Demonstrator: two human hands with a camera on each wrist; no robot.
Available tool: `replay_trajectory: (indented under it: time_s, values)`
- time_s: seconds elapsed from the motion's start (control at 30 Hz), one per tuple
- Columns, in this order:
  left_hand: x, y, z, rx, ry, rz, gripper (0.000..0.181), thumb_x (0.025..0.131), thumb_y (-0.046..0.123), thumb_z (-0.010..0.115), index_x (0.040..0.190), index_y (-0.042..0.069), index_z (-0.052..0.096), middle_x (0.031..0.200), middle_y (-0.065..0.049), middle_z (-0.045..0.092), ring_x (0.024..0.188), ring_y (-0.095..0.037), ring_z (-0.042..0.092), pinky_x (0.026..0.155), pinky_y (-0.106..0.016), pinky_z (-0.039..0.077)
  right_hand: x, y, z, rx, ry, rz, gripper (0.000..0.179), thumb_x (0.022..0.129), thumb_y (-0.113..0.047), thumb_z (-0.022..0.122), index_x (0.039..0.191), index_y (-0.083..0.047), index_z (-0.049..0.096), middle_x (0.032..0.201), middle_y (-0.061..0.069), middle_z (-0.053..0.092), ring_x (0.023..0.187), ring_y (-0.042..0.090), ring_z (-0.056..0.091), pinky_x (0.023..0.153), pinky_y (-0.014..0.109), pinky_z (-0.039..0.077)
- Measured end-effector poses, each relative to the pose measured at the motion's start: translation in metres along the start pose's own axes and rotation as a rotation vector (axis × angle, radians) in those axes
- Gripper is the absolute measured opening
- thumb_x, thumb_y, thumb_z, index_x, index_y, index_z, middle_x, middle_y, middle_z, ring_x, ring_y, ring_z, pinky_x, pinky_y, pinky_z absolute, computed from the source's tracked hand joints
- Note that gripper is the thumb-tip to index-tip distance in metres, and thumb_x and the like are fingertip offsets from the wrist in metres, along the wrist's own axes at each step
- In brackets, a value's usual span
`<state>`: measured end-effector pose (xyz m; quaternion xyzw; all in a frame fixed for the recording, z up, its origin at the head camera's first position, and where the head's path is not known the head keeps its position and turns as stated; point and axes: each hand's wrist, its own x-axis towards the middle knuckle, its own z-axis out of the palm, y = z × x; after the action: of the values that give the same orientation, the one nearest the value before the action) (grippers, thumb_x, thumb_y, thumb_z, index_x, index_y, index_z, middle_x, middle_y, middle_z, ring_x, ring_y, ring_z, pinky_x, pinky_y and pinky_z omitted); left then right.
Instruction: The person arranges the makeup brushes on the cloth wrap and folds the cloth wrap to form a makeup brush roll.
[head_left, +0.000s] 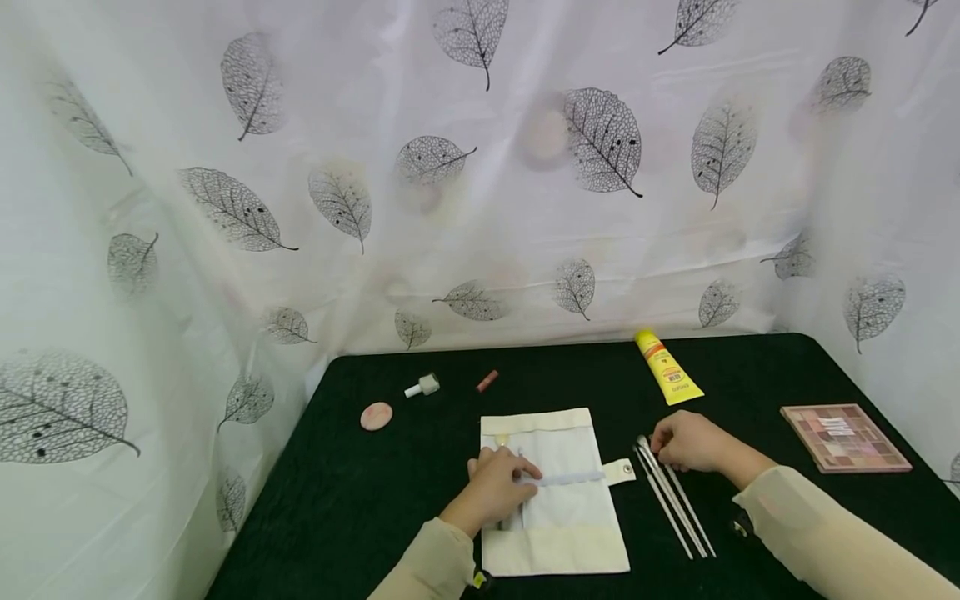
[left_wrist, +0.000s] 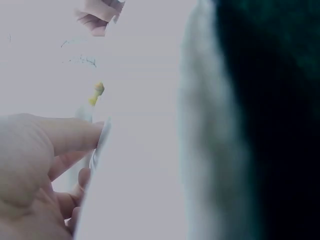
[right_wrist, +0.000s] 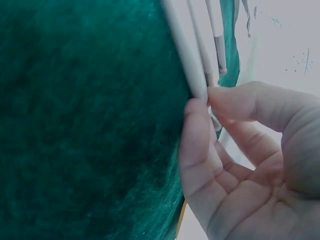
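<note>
A cream fabric brush roll (head_left: 555, 508) lies unfolded on the dark green cloth, its snap strap pointing right. My left hand (head_left: 498, 487) is on it, thumb and fingertips pinching the edge of its pocket strip. A brush with a yellow tip (left_wrist: 97, 92) shows in the roll beyond the left thumb, partly hidden by the hand. To the right of the roll lie slim pale makeup brushes (head_left: 671, 508), side by side. My right hand (head_left: 690, 442) pinches the upper end of the rightmost brush (right_wrist: 187, 55) between thumb and index finger.
Behind the roll are a pink round puff (head_left: 377, 416), a small bottle with a white cap (head_left: 423, 385) and a reddish-brown stick (head_left: 487, 381). A yellow tube (head_left: 670, 369) lies beyond the right hand, an eyeshadow palette (head_left: 846, 437) at the right. A leaf-print curtain (head_left: 525, 250) closes off the back.
</note>
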<state>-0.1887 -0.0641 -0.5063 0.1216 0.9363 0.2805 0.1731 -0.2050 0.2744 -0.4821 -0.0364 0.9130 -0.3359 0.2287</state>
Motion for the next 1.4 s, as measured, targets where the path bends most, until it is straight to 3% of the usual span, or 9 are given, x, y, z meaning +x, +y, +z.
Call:
replay_trajectory:
  time_s: [0.23, 0.53, 0.67, 0.83, 0.97, 1.2, 1.4]
  values:
    - [-0.001, -0.001, -0.003, -0.029, -0.025, -0.020, 0.010, 0.091, 0.029, 0.075, 0.096, 0.038, 0.077, 0.089, 0.007, 0.050, 0.092, -0.019, 0.037, 0.080, -0.045, 0.025, -0.003, -0.008, 0.001, -0.055, 0.015, 0.004, 0.005, 0.087, -0.007, 0.073, 0.089, -0.008, 0.068, 0.078, 0.005, 0.061, 0.067, 0.019, 0.059, 0.063, 0.034, 0.051]
    - [-0.001, -0.002, -0.006, -0.046, -0.070, -0.047, 0.014, 0.091, 0.028, 0.074, 0.100, 0.039, 0.077, 0.093, 0.007, 0.050, 0.094, -0.022, 0.037, 0.080, -0.045, 0.028, 0.000, -0.003, -0.006, -0.019, 0.026, -0.010, 0.010, 0.088, -0.005, 0.066, 0.096, -0.007, 0.072, 0.089, 0.006, 0.064, 0.072, 0.019, 0.059, 0.066, 0.036, 0.052]
    - [-0.001, -0.002, -0.006, -0.039, -0.080, -0.038, 0.013, 0.091, 0.027, 0.075, 0.098, 0.037, 0.077, 0.093, 0.006, 0.050, 0.094, -0.022, 0.037, 0.081, -0.045, 0.028, 0.002, -0.002, -0.012, 0.046, 0.081, -0.052, 0.018, 0.090, -0.009, 0.063, 0.104, -0.004, 0.074, 0.104, 0.008, 0.067, 0.078, 0.019, 0.060, 0.071, 0.036, 0.054]
    - [0.000, -0.002, -0.006, -0.024, -0.093, -0.020, 0.011, 0.090, 0.028, 0.075, 0.098, 0.036, 0.076, 0.092, 0.005, 0.050, 0.093, -0.022, 0.038, 0.081, -0.046, 0.027, 0.004, -0.007, -0.015, 0.192, 0.148, -0.094, 0.027, 0.095, -0.019, 0.067, 0.115, -0.001, 0.070, 0.107, 0.011, 0.066, 0.085, 0.021, 0.062, 0.078, 0.040, 0.056]
    - [0.001, -0.002, -0.006, -0.034, -0.113, -0.012, 0.011, 0.091, 0.029, 0.073, 0.100, 0.035, 0.075, 0.092, 0.005, 0.050, 0.092, -0.022, 0.038, 0.082, -0.046, 0.027, 0.008, -0.014, -0.019, 0.247, 0.191, -0.106, 0.035, 0.096, -0.024, 0.069, 0.120, 0.001, 0.067, 0.111, 0.013, 0.062, 0.087, 0.022, 0.062, 0.079, 0.041, 0.056]
    - [0.001, -0.001, -0.007, -0.054, -0.128, -0.019, 0.012, 0.091, 0.029, 0.072, 0.101, 0.035, 0.076, 0.091, 0.004, 0.051, 0.093, -0.022, 0.038, 0.081, -0.046, 0.027, 0.017, -0.025, -0.023, 0.354, 0.180, -0.118, 0.046, 0.098, -0.027, 0.068, 0.130, 0.004, 0.061, 0.115, 0.017, 0.064, 0.087, 0.021, 0.067, 0.075, 0.036, 0.058]
    - [-0.001, 0.002, -0.008, -0.046, -0.110, -0.033, 0.011, 0.091, 0.031, 0.073, 0.100, 0.035, 0.076, 0.092, 0.004, 0.051, 0.094, -0.023, 0.038, 0.082, -0.046, 0.028, 0.025, -0.039, -0.024, 0.375, 0.172, -0.140, 0.047, 0.098, -0.027, 0.068, 0.132, 0.004, 0.059, 0.115, 0.019, 0.066, 0.084, 0.021, 0.069, 0.072, 0.037, 0.058]
